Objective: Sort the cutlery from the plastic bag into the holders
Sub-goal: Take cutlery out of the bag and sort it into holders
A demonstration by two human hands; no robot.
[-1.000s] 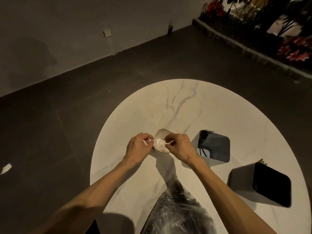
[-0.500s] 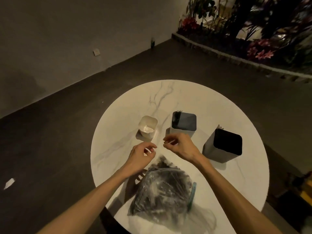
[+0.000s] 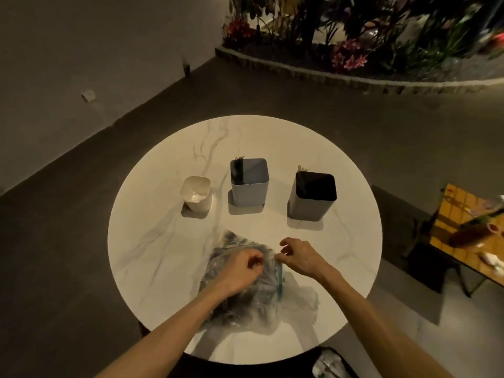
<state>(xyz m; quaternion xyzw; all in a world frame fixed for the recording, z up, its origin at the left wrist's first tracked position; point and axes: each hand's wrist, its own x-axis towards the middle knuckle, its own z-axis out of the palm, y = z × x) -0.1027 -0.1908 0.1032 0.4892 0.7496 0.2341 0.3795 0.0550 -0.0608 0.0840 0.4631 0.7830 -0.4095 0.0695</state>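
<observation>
A clear plastic bag (image 3: 259, 298) full of dark cutlery lies on the near part of the round white marble table (image 3: 272, 137). My left hand (image 3: 240, 268) rests on top of the bag with curled fingers gripping the plastic. My right hand (image 3: 300, 257) pinches the bag's film at its right edge, by a blue zip strip (image 3: 281, 281). Beyond the bag stand three holders in a row: a small white holder (image 3: 196, 203), a grey-blue holder (image 3: 249, 192) with dark forks in its left corner, and a grey holder (image 3: 308, 208) with a dark inside.
A low side table with a yellow tiled top (image 3: 461, 214) and bottles stands at the right. A planter bed with flowers (image 3: 349, 58) curves along the back. A dark object (image 3: 327, 364) sits below the table's near edge.
Both hands have drawn back from the small white holder to the bag near me. The view has pulled back, so all three holders now show.
</observation>
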